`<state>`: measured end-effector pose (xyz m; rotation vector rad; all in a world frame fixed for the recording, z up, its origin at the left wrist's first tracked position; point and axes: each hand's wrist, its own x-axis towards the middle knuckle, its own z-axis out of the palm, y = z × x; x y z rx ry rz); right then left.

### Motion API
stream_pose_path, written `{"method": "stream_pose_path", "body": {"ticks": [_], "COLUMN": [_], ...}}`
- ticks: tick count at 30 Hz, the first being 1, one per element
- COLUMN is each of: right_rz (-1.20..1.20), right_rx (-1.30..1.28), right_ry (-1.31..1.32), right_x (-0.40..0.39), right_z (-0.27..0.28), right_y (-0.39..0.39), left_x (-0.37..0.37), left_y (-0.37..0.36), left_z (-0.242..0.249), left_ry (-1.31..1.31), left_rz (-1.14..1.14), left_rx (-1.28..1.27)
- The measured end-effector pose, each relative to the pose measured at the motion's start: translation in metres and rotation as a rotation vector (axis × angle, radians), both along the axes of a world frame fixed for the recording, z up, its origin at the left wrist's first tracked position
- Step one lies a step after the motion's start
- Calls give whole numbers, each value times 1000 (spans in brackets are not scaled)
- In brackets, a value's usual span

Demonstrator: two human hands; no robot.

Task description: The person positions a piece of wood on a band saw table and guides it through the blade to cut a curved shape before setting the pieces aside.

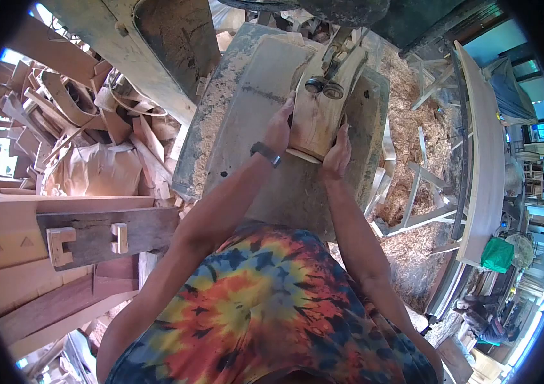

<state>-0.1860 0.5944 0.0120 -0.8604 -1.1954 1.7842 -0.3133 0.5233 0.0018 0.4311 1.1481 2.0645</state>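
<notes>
A thick, pale block of wood (315, 125) lies on the worn, dusty saw table (240, 150), its near end towards me. My left hand (278, 125) presses along the block's left side, fingers pointing forward; a dark watch is on that wrist. Against the right side, near the closer end, my right hand (338, 152) holds it with the fingers upright along the wood. Between them the block is gripped from both sides. Just above its far part sits the machine's blade guide (324, 88) with two round rollers. The blade itself I cannot make out.
Left of the table rises the machine's column (163, 57). Wood offcuts (86, 121) are heaped beyond it. Sawdust (406, 192) covers the floor at right, with wooden frames standing in it. A long pale board (480, 153) and a green bag (497, 255) are farther right.
</notes>
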Motion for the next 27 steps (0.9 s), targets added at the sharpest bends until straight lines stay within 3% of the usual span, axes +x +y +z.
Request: {"method": "stream_pose_path", "body": {"ticks": [5, 11, 17, 27], "right_rz": [-11, 32, -12, 1], "right_rx": [18, 104, 23, 117], "right_ry": [54, 42, 41, 55], "right_x": [-2, -4, -6, -9], "right_z": [2, 2, 6, 3], "right_y": [-2, -1, -4, -3], "left_x": [2, -13, -4, -11], "left_y": [-3, 8, 2, 3], "left_z": [17, -23, 12, 6], "left_ry": [10, 28, -11, -90], "left_rz": [0, -52, -19, -98], "left_rx": [-55, -26, -45, -25]}}
